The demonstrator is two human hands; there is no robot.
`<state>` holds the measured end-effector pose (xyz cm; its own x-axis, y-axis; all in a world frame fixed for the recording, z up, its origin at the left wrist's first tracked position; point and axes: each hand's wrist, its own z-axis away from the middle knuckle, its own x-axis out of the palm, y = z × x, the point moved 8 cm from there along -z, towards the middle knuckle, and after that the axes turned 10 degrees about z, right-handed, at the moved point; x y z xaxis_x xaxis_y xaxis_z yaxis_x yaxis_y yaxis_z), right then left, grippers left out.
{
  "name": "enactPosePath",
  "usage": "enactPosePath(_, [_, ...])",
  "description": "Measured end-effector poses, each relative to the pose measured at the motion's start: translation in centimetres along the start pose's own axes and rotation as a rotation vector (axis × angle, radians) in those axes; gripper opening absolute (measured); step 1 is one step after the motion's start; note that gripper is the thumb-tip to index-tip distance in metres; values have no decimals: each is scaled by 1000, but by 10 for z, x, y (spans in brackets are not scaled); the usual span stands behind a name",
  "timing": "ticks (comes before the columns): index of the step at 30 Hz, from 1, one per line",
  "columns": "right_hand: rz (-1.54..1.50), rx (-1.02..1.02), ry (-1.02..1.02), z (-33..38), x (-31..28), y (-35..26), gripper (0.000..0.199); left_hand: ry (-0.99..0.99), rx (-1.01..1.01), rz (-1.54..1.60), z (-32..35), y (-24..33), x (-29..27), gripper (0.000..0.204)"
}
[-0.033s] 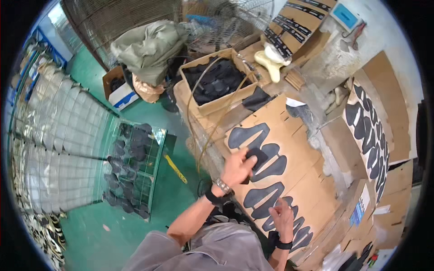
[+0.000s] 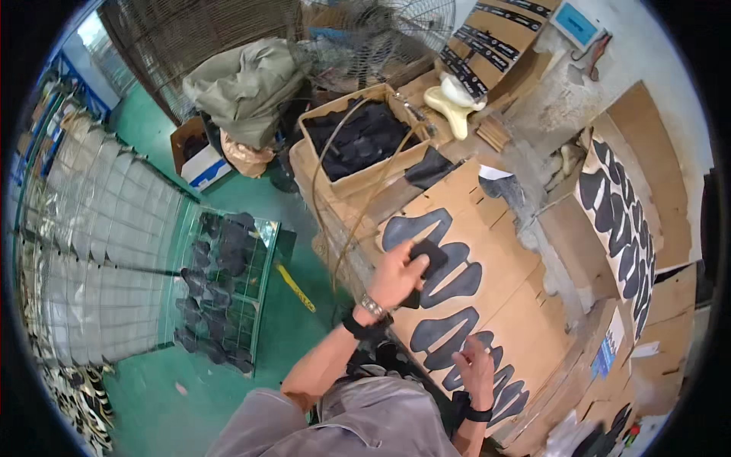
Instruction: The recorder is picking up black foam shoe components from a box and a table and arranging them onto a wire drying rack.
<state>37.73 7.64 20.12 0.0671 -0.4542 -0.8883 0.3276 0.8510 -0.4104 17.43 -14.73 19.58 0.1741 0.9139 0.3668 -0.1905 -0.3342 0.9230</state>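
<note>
My grey shirt [image 2: 343, 419] is closest, at the bottom. My right hand [image 2: 477, 369] is up over the dark shapes [image 2: 448, 283], its fingers loosely bent and its thumb a little apart from them. It has a black band [image 2: 479, 415] at the wrist.

My left hand [image 2: 400, 276] is a bit farther away, with a shiny watch [image 2: 373, 306] on that wrist. It is closed on a black pad [image 2: 431, 259], thumb on one side and fingers on the other. The pad is over the shapes at the far left part of the brown card [image 2: 525, 305]. More black peeks out under my hand, and it may be part of the same pad, but my hand hides too much to be sure.

The shapes lie flat on the card in a row (they look like fat wings). They go from the far left down toward my right arm.

On the green floor to my left is a wire rack [image 2: 260, 305] with dark pieces [image 2: 217, 297] on it, and a yellow strip [image 2: 295, 288] is just beside it. Past the card is a box [image 2: 384, 177] full of black bits [image 2: 358, 141]. Near that are a pale seat [image 2: 451, 113] and some wood blocks [image 2: 493, 134]. Farther back, I see a big fan [image 2: 377, 38].
</note>
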Motion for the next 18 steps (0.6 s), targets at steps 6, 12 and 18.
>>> enactPosePath(6, [-55,189,-12,28,16,32,45,197,352,89,-140,91,-56,16])
enactPosePath(12, [-30,345,10,68,23,57,44,747,215,-1086,-198,62,-154,40])
enactPosePath(18, [-37,416,-31,78,49,69,44,431,205,-31,-125,-86,-220,47])
